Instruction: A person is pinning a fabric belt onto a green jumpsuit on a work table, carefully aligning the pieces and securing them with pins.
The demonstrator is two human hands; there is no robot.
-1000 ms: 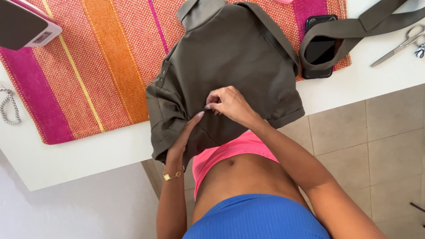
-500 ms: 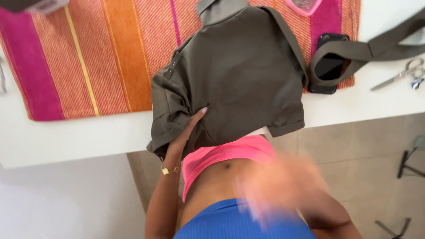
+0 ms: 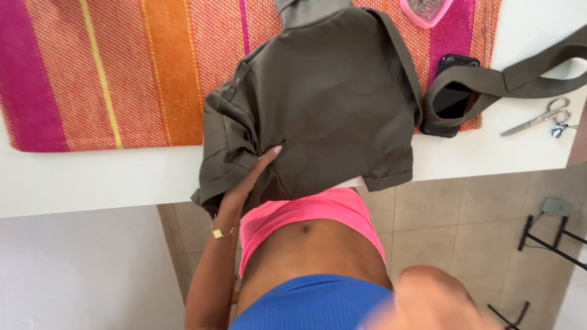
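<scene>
we see the white table [image 3: 92, 183] carrying a striped pink and orange cloth [image 3: 122, 73], and on that cloth lies the olive green garment [image 3: 330, 104], its lower edge hanging over the table's near rim toward our pink top. its long strap [image 3: 513, 76] loops around a dark phone [image 3: 451, 98] to the right, and a pair of scissors [image 3: 538, 117] lies further right on the bare table. our left hand [image 3: 251, 177] rests on the garment's bunched lower left corner, fingers pressed together and flat on the fabric. our right hand [image 3: 428, 302] is a blur low in view, well apart from the garment; we cannot tell how its fingers stand.
</scene>
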